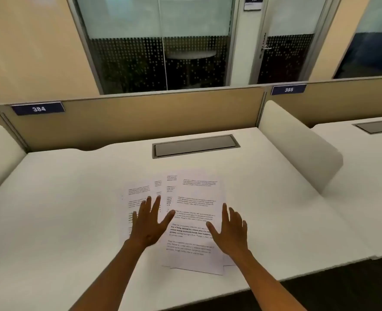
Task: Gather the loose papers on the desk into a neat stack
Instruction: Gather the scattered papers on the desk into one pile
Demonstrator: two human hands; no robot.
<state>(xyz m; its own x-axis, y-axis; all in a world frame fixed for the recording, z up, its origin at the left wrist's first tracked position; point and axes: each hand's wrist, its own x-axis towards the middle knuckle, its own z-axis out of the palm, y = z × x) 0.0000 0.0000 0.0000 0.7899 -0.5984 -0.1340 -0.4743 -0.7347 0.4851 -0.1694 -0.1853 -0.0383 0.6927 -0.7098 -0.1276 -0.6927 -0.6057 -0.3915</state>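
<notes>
Two bare forearms reach in from the near edge, and both hands are spread wide with fingers splayed, gripping nothing. The left hand lies palm down over the left part of the papers, and the right hand lies over their right edge; whether the palms press on the sheets or hover just above them cannot be told. The papers are white printed sheets, fanned and overlapping in a loose spread near the front middle of the white tabletop. The top sheet sits roughly square to the person, with others sticking out to the left and a corner showing at the lower right. They carry short blocks of black text, one block in bold, too small and blurred to read. Farther back, a grey rectangular hatch is set into the tabletop. Behind it stands a tan divider panel with blue number tags reading "384" and "385". Beyond that is a glass wall with a dotted pattern.
</notes>
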